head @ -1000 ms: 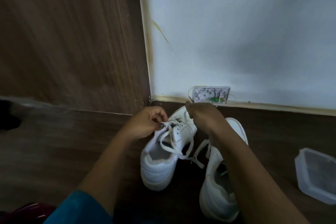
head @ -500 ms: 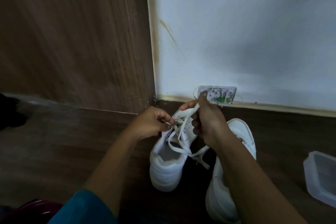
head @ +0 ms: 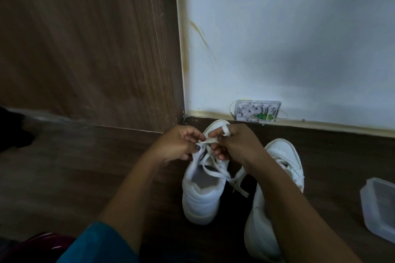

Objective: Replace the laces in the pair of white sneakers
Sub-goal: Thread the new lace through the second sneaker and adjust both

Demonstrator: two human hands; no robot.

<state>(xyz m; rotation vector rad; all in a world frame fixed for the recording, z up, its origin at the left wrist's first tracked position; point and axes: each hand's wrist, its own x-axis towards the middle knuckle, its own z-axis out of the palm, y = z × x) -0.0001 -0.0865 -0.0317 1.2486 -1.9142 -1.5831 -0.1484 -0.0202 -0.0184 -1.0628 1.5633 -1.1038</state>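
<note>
Both hands meet over the left sneaker [head: 201, 198] on the floor [head: 64, 177] near the wall. The left hand [head: 179, 143] and right hand [head: 237, 145], fingers curled, each pinch its white lace [head: 215, 172]. The other sneaker [head: 284, 156] lies just right.

R hand [head: 237, 145] back down beside L hand [head: 179, 143]
0.5 s ago it was lifted, pulling the lace [head: 210, 140] up; now both pinch it close together over the sneaker [head: 203, 200], w/ a loop over an R finger.
</note>
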